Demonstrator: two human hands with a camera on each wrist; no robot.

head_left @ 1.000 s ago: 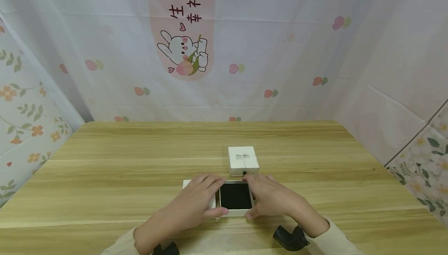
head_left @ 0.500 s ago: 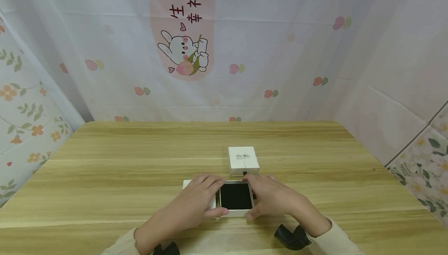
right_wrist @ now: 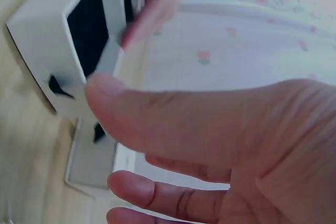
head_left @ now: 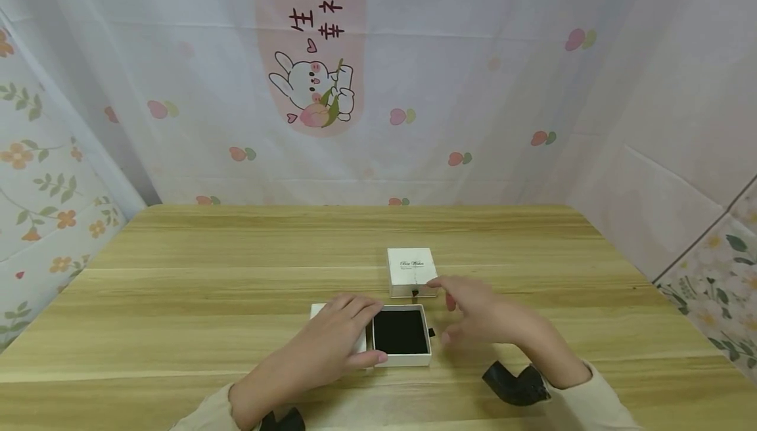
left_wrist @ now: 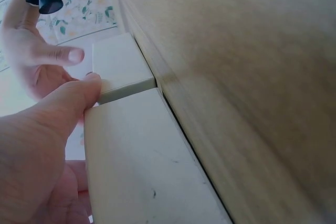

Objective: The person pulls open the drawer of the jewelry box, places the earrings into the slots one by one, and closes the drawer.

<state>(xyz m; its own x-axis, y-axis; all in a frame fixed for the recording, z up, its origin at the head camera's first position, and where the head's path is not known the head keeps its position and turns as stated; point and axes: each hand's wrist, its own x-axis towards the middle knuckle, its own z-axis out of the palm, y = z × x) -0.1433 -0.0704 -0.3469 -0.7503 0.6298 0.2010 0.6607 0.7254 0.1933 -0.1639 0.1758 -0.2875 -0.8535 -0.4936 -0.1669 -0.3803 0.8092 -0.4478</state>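
Note:
A white drawer-style gift box lies on the table, its tray (head_left: 402,360) slid out to the right and showing a black inside. My left hand (head_left: 334,336) grips the box's outer sleeve (left_wrist: 142,156), thumb along the near edge and fingers over the far side, covering most of it in the head view. From the tray's right wall sticks a small black pull tab (head_left: 432,332). To the right of that tab, apart from the tray, my right hand (head_left: 481,316) hovers with nothing in it, fingers relaxed.
Behind the tray sits a second white gift box (head_left: 411,273), lettered on top, with a black tab facing me. Black curved pieces (head_left: 514,384) are worn at both wrists. Patterned cloth (head_left: 473,89) hangs behind the wooden table (head_left: 236,273).
My right hand has let go of the tray's right end and moved right, uncovering the pull tab. The left hand and both boxes stay where they were.

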